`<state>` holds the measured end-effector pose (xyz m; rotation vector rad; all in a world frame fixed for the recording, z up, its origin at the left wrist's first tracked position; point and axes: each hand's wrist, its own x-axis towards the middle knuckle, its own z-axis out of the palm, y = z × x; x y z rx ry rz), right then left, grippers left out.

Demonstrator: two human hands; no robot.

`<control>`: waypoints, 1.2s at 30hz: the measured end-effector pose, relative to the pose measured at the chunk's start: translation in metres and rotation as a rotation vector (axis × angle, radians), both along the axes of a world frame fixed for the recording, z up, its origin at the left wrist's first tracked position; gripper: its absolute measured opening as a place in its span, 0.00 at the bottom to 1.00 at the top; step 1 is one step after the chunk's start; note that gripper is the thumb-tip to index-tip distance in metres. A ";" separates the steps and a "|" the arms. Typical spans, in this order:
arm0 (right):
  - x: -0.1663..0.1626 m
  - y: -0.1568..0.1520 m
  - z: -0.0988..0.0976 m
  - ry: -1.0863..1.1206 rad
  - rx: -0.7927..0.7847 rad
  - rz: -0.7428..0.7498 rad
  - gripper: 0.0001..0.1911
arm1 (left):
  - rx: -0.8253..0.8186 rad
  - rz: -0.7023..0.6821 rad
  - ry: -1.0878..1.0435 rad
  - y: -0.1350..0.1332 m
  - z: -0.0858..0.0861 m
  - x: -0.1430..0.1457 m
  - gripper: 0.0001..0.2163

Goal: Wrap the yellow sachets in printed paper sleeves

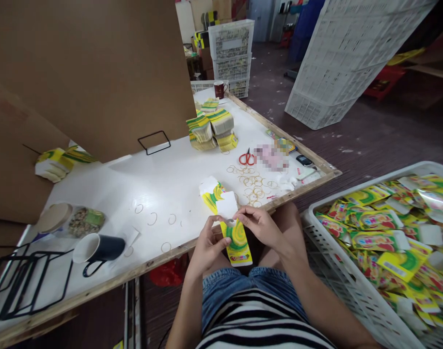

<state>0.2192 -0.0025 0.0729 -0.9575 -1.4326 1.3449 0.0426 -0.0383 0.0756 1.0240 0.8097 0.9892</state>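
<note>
Both hands hold one yellow and green packet (237,241) with a white header, just in front of the table's near edge and above my lap. My left hand (208,241) pinches its left side. My right hand (261,224) grips its top right with closed fingers. A small stack of the same packets (211,192) lies on the white table (163,179) just beyond my hands. Several loose rubber bands (253,183) are scattered to the right of that stack.
A white crate (355,291) full of packets stands at my right. Bundled packets (211,128) sit further back, red scissors (246,158) near them. A tipped dark mug (100,249), a lidded jar (71,219) and a black wire rack (25,281) lie at left. Cardboard sheets (98,72) stand behind.
</note>
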 end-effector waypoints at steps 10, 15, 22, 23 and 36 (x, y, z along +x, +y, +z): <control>0.004 0.002 -0.001 -0.004 0.100 -0.130 0.13 | 0.032 0.055 0.041 0.003 -0.007 0.005 0.24; 0.015 -0.002 0.003 -0.070 0.011 0.036 0.14 | 0.073 0.152 0.153 0.004 -0.010 0.008 0.20; 0.009 -0.002 -0.003 -0.323 -0.024 -0.030 0.18 | 0.034 0.113 0.149 0.002 -0.005 0.016 0.22; 0.007 -0.002 -0.004 -0.361 -0.005 -0.053 0.17 | 0.032 0.104 0.149 0.001 -0.004 0.016 0.23; 0.019 0.000 -0.009 -0.246 0.193 -0.156 0.07 | -0.018 0.130 0.016 0.004 -0.009 0.017 0.23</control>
